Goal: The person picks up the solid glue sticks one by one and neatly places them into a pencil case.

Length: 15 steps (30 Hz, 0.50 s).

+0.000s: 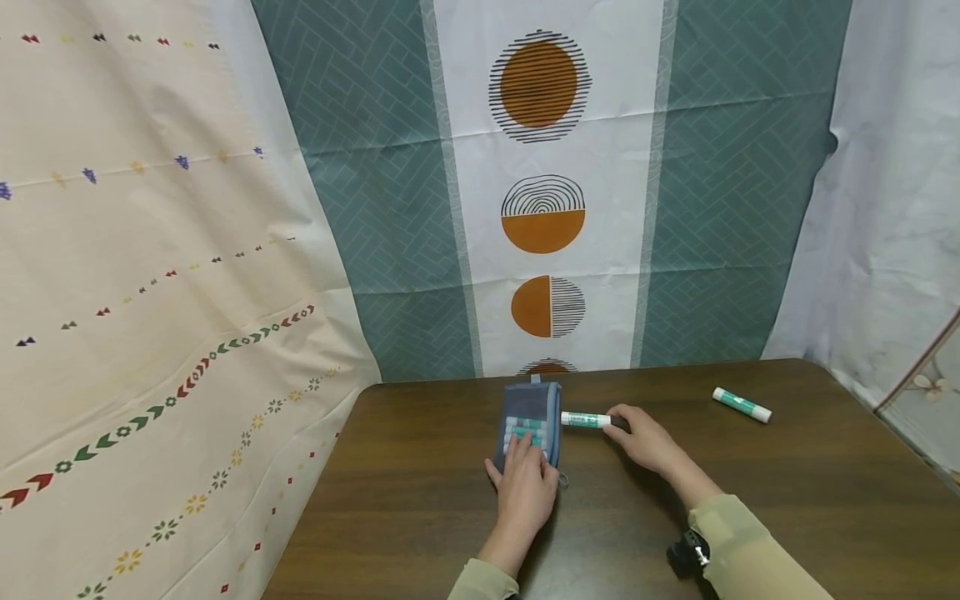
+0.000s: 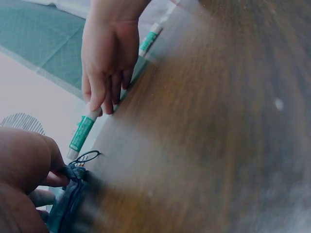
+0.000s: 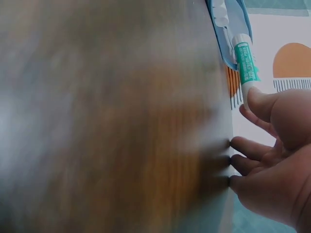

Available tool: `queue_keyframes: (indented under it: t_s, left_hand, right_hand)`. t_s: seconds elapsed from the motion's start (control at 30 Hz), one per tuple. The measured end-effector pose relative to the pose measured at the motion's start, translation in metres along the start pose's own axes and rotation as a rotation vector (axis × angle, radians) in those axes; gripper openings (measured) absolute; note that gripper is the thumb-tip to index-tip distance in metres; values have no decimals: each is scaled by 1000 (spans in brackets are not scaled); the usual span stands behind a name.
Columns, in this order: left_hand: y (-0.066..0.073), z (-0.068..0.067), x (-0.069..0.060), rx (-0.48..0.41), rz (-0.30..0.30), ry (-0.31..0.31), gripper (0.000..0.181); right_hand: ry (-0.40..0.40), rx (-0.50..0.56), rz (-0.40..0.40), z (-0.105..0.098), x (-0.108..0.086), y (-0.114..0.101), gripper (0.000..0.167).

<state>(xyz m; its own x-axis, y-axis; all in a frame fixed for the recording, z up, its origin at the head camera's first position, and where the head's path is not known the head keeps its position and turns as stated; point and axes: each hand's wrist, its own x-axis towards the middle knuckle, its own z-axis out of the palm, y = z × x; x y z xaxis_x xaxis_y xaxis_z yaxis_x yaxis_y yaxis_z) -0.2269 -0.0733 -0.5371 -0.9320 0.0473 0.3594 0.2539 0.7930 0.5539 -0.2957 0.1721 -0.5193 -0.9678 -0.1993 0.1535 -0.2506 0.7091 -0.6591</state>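
A blue-grey zip pouch (image 1: 527,402) with a see-through front lies on the table, several white-and-green glue sticks (image 1: 527,423) showing inside. My left hand (image 1: 522,493) lies over its lower part; in the left wrist view, thumb and finger pinch the edge beside the zipper pull (image 2: 90,155). To the right, my right hand (image 1: 647,442) pinches one end of another glue stick (image 1: 583,419) between thumb and finger, other fingers spread. The far end of that stick is at the pouch's open side, as the right wrist view shows with the pouch rim (image 3: 249,24).
One more glue stick (image 1: 742,405) lies on the brown wooden table (image 1: 420,500), toward the back right. Patterned cloths (image 1: 390,192) hang behind the table's rear edge and along its left side. A dark wrist device (image 1: 686,554) sits at the right sleeve.
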Motion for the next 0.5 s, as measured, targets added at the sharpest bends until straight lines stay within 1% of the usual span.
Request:
queue_keyframes:
  t_s: [0.33,0.43,0.47,0.5]
  left_hand:
    - [1,-1,1,18,-3,3,32]
    - [1,-1,1,20,-6,-1,32]
    - [1,-1,1,20,-8,-4,32]
    - [1,-1,1,20,-9,-5,32]
  right_hand:
    - [-4,-7,32,8,15,-10,28]
    - [0,12,31,11,21,-8,29]
    - [16,3,8,15,25,0,31]
    - [21,2,-7,17,27,1,32]
